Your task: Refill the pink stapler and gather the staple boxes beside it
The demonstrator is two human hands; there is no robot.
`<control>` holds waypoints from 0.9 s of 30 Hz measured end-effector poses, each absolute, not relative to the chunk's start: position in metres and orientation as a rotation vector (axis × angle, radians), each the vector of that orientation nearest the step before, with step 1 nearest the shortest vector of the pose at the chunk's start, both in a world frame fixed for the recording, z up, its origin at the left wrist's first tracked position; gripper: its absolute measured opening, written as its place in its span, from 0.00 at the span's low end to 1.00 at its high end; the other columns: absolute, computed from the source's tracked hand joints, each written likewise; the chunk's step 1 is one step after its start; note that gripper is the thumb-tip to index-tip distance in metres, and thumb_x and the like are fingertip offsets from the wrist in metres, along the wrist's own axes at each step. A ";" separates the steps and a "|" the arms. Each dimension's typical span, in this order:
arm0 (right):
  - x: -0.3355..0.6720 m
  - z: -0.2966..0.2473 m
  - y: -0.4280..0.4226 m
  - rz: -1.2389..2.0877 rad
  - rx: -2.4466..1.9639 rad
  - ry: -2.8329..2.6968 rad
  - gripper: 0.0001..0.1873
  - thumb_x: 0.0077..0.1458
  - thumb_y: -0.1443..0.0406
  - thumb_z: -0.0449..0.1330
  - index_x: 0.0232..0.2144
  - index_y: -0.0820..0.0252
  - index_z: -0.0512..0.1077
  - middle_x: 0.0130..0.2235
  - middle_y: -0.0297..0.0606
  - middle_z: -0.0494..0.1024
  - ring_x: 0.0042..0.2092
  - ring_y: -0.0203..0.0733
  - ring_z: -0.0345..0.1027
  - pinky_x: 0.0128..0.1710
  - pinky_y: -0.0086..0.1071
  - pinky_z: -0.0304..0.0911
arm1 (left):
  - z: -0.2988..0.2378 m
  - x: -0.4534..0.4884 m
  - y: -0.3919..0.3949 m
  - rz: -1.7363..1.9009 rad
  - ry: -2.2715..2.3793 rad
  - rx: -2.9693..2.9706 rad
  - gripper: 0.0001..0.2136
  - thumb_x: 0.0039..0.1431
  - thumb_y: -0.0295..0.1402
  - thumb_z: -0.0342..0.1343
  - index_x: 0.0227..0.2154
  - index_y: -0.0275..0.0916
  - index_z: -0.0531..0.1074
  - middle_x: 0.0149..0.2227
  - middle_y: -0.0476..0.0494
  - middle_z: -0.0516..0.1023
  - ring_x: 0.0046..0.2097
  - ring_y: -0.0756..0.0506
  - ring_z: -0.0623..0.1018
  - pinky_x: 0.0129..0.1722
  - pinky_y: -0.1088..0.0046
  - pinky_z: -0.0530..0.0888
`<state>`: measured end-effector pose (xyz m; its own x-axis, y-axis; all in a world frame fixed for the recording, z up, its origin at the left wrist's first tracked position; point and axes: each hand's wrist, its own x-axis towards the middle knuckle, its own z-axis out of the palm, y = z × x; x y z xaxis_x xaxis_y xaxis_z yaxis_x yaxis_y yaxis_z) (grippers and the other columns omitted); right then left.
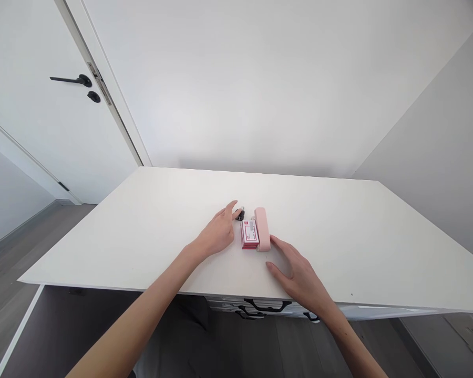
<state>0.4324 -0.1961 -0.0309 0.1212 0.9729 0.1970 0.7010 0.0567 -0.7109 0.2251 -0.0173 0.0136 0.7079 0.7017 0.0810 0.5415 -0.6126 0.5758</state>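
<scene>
My left hand (217,231) is over the white tabletop, its index finger stretched out and its thumb apart from it. The fingertips are at a small black object (240,214) with a metallic bit; its kind is too small to make out. A short stack of red-and-white boxes (250,234) lies just right of this hand. Against the boxes' right side rests a long pink case (262,229) with rounded ends. My right hand (299,270) is open, thumb and fingers spread, with its fingertips close to the near right end of the pink case.
The white tabletop (323,220) runs back to a white wall. Drawers with black handles (267,305) are under its front edge. A white door with a black handle (69,80) stands at the left. A small dark speck (352,294) lies near the front edge.
</scene>
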 end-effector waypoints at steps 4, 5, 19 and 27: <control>0.432 -0.029 -0.196 0.513 -1.708 -1.631 0.31 0.70 0.55 0.55 0.72 0.47 0.58 0.70 0.39 0.69 0.71 0.51 0.62 0.68 0.50 0.65 | 0.019 0.232 -0.020 0.365 0.899 2.361 0.38 0.61 0.23 0.44 0.76 0.35 0.44 0.71 0.37 0.68 0.76 0.37 0.59 0.71 0.50 0.64; 0.432 -0.029 -0.196 0.515 -1.709 -1.630 0.31 0.70 0.55 0.55 0.72 0.47 0.58 0.70 0.39 0.69 0.71 0.51 0.62 0.67 0.50 0.65 | 0.019 0.233 -0.020 0.363 0.882 2.363 0.38 0.62 0.24 0.44 0.75 0.35 0.46 0.71 0.37 0.68 0.76 0.36 0.59 0.71 0.50 0.64; 0.433 -0.033 -0.195 0.499 -1.691 -1.642 0.31 0.70 0.55 0.55 0.72 0.47 0.58 0.70 0.40 0.69 0.70 0.51 0.62 0.69 0.50 0.63 | 0.022 0.234 -0.028 0.481 0.959 2.229 0.37 0.60 0.24 0.46 0.73 0.35 0.49 0.70 0.32 0.69 0.74 0.37 0.64 0.71 0.49 0.64; 0.434 -0.034 -0.194 0.496 -1.699 -1.644 0.31 0.70 0.55 0.55 0.72 0.47 0.59 0.70 0.41 0.69 0.70 0.52 0.63 0.69 0.52 0.63 | 0.013 0.231 -0.023 0.450 0.947 2.153 0.37 0.59 0.24 0.45 0.73 0.36 0.47 0.67 0.35 0.74 0.77 0.39 0.58 0.72 0.47 0.61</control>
<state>0.4338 -0.1945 -0.0340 0.1167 0.9730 0.1991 0.7004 0.0614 -0.7111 0.2307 -0.0233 0.0127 0.6677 0.7440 0.0246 0.4883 -0.4626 0.7399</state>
